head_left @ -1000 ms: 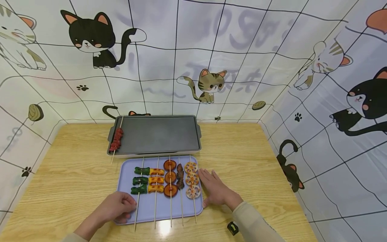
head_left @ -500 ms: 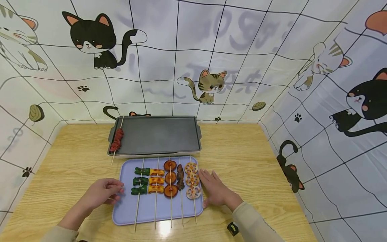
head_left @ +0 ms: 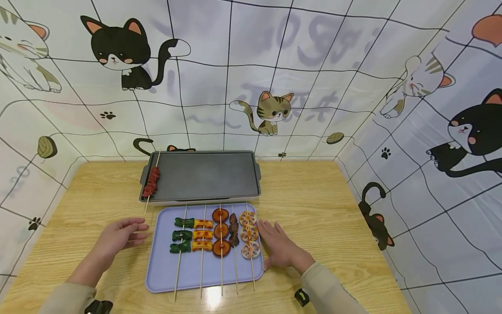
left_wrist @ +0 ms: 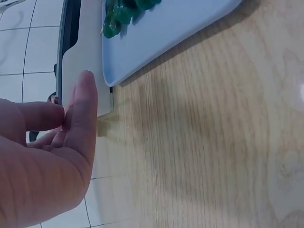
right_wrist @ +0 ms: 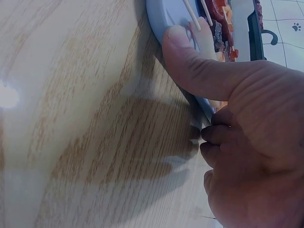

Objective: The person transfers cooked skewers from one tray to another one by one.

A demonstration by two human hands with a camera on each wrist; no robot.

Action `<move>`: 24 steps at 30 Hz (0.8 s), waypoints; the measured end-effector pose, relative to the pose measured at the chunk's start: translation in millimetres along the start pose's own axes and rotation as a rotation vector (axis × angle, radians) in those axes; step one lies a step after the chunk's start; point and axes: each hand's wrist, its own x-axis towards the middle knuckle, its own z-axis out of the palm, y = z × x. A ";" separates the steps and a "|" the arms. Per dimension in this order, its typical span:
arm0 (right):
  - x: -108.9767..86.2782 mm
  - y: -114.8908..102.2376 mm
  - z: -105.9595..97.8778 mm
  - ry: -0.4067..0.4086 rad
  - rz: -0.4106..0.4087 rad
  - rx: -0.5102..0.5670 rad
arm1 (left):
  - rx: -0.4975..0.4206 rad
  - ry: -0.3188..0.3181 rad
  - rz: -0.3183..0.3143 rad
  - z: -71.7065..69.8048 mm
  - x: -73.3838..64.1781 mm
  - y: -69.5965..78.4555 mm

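A lavender tray [head_left: 161,274] holds several skewers side by side: green pepper pieces [head_left: 180,247], yellow grilled pieces [head_left: 202,244], round brown slices [head_left: 225,248], dark meat chunks [head_left: 234,237] and lotus root slices [head_left: 250,250]. My right hand [head_left: 280,246] rests at the tray's right edge beside the lotus root, fingers extended; in the right wrist view its thumb [right_wrist: 183,57] lies on the rim. My left hand [head_left: 113,240] is just left of the tray, holding nothing, with loosely bent fingers. In the left wrist view, the tray corner is beyond its fingertips.
A dark grey griddle [head_left: 208,174] stands behind the tray, with one red meat skewer [head_left: 151,182] along its left side. Cat-printed cloth walls [head_left: 204,87] enclose the wooden table [head_left: 313,196]. A small black object [head_left: 302,297] lies near my right sleeve.
My left hand has come off the tray's lower left corner and moved away, up and left, to beside the tray. The right hand, tray and skewers have stayed in place.
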 end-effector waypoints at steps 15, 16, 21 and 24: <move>-0.6 -0.7 -0.5 0.000 -0.012 -0.005 | 0.006 0.023 0.005 0.2 13.8 7.1; -0.7 -0.9 -0.5 -0.001 -0.013 -0.002 | 0.002 0.022 0.005 0.4 14.2 7.4; -1.5 -2.4 -1.4 -0.002 -0.012 0.011 | -0.001 0.009 0.017 2.5 15.7 10.7; -1.8 -3.4 -2.2 -0.001 -0.006 0.009 | -0.007 0.004 0.029 4.1 17.5 12.8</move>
